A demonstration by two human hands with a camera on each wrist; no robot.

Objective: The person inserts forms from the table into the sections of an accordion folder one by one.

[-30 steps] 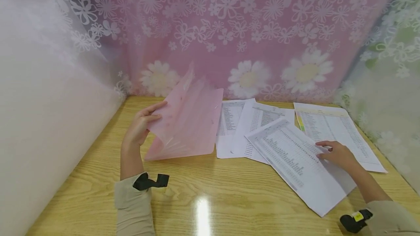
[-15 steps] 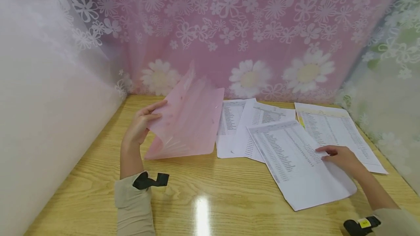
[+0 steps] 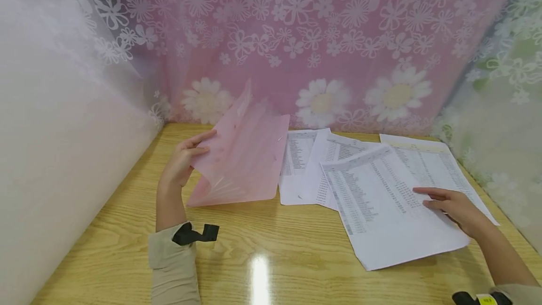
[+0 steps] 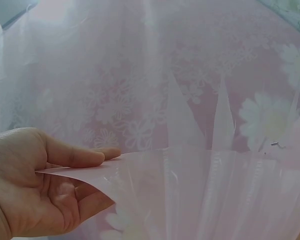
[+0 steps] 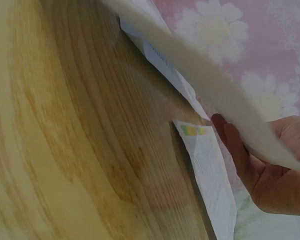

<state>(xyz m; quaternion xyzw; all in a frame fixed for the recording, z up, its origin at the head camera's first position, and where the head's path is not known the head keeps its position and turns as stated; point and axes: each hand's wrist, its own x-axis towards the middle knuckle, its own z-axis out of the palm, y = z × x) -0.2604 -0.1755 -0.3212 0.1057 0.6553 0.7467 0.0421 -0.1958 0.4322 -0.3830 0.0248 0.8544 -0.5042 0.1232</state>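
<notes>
My left hand (image 3: pixel 179 159) pinches the raised left edge of a pink plastic folder (image 3: pixel 258 168), its thumb on one side and the fingers on the other. Clear sleeves (image 4: pixel 220 190) fan up inside the folder, as the left wrist view shows. On the right, my right hand (image 3: pixel 459 208) grips a printed sheet of paper (image 3: pixel 398 234) by its right edge. Seen edge-on in the right wrist view, that paper (image 5: pixel 205 75) runs between thumb and fingers, lifted above the tabletop. It covers parts of the papers behind it.
Overlapping printed sheets (image 3: pixel 292 187) lie right of the folder on the wooden table (image 3: pixel 237 248). Another printed sheet (image 3: pixel 444 164) lies at the far right; a coloured patch shows on it in the right wrist view. A pink flowered backdrop (image 3: pixel 271 60) and pale side walls enclose the table.
My right hand has moved right and slightly toward me with the held paper, which has turned more upright in view. The left hand and the folder have stayed in place.
</notes>
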